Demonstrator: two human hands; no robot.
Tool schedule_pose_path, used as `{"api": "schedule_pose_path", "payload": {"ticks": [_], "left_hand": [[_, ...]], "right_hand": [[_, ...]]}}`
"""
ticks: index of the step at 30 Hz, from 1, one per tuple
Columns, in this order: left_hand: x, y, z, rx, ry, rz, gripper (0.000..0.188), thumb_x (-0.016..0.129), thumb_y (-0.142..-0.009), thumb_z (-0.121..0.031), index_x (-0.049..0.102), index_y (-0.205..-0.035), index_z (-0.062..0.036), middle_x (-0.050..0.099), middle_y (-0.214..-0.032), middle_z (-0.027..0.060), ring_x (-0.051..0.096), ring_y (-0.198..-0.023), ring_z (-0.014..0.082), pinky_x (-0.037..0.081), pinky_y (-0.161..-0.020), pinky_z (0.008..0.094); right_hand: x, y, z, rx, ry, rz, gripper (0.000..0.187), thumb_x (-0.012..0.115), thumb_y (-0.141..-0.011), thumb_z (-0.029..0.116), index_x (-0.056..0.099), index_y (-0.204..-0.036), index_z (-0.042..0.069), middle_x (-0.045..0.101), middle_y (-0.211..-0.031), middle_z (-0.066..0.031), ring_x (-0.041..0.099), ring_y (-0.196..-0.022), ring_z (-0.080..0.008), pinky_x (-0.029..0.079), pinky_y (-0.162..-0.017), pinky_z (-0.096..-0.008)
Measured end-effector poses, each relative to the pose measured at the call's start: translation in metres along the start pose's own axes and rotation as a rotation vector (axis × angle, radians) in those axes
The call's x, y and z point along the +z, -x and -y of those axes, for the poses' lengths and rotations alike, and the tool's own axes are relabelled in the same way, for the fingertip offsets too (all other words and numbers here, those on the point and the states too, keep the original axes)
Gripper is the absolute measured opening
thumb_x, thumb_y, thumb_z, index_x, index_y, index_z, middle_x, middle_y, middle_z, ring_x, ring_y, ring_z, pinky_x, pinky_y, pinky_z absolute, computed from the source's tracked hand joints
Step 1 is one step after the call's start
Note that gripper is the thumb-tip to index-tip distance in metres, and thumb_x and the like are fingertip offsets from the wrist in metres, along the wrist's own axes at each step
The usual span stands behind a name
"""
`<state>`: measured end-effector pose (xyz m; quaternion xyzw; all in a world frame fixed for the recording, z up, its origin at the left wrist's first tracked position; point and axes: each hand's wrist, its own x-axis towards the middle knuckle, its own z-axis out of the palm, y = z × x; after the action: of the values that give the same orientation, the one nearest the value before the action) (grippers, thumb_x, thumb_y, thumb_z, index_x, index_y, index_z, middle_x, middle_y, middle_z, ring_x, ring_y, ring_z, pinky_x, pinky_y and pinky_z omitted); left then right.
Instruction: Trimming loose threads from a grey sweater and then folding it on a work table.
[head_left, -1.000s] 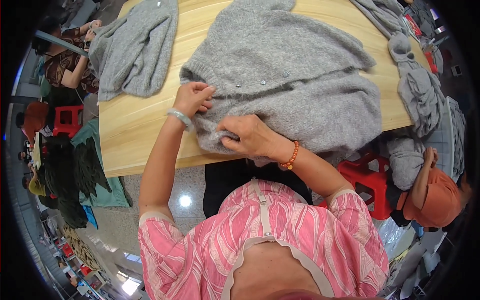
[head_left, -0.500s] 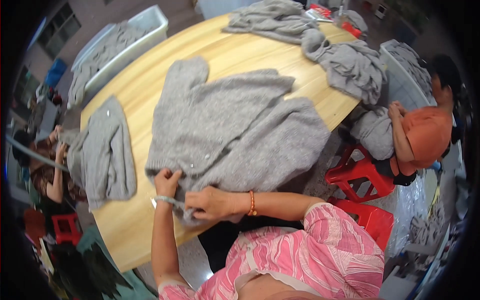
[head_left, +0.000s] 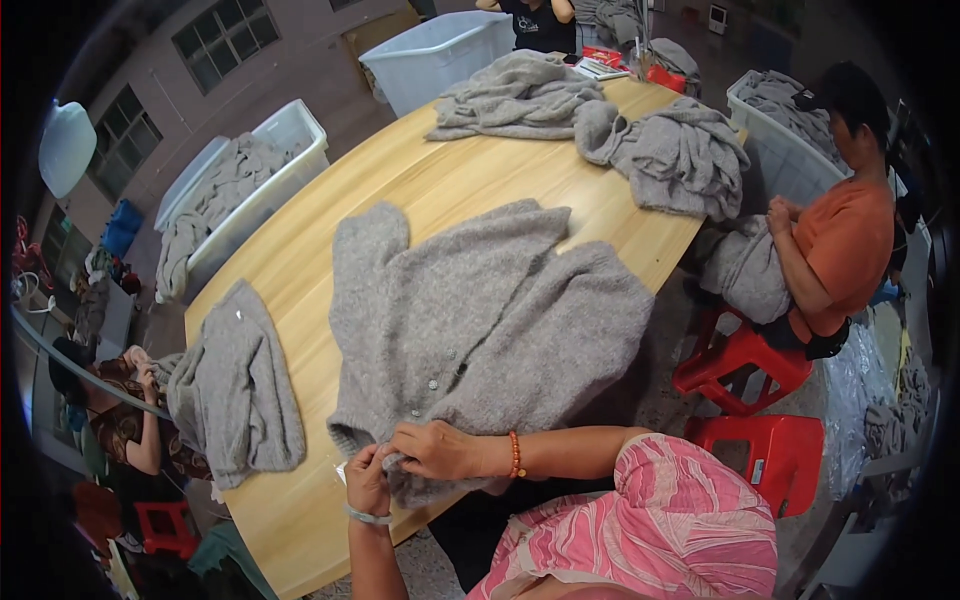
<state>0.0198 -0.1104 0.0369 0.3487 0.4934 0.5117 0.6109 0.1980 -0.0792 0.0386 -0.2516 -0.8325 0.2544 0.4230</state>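
Note:
A fuzzy grey cardigan (head_left: 455,290) lies spread on the wooden table in front of me, one sleeve pointing away and small shiny buttons along its front edge. At its near edge, my left hand (head_left: 368,484) pinches the knit, a pale bangle round the wrist. Right beside it my right hand (head_left: 434,450), with an orange bead bracelet, is closed on the same edge, its fingers curled. The fingertips of both hands nearly meet, and what lies exactly between them is hidden. Part of the cardigan hangs over the table edge below my right hand.
Another grey knit garment (head_left: 240,390) lies left on the table (head_left: 285,300). Grey knit piles (head_left: 680,155) sit at the far right. Pale bins (head_left: 255,205) stand beyond. A person in orange (head_left: 850,250) sits right, near red stools (head_left: 760,450); another person works at left.
The view has tilted up, so the table and cardigan appear lower. My hands have come closer together at the cardigan's near edge, and my left fingers now meet the right ones.

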Motion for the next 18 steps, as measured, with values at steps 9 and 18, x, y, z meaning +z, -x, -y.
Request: {"api": "schedule_pose_path", "payload": {"ticks": [9,18], "left_hand": [[0.0077,0.0054,0.0005,0.033,0.096,-0.028,0.007,0.062,-0.086,-0.007,0.063,-0.088,0.0000,0.060,-0.076,0.0001,0.052,-0.067,0.0064,0.041,-0.062,0.0195],[0.0069,-0.0020,-0.0010,0.007,0.043,-0.051,0.007,0.062,-0.086,-0.006,0.064,-0.087,0.0008,0.058,-0.072,-0.0013,0.048,-0.063,0.0055,0.038,-0.060,0.0191]], "right_hand": [[-0.0107,0.0011,0.0015,0.071,-0.049,-0.009,0.026,0.060,-0.077,0.006,0.053,-0.101,0.002,0.054,-0.089,-0.0148,0.058,-0.080,-0.0356,0.048,-0.066,-0.0403],[-0.0019,0.0009,-0.0060,0.092,-0.004,-0.002,0.024,0.059,-0.078,0.008,0.053,-0.101,0.003,0.053,-0.089,-0.0158,0.058,-0.077,-0.0351,0.048,-0.065,-0.0402]]}}
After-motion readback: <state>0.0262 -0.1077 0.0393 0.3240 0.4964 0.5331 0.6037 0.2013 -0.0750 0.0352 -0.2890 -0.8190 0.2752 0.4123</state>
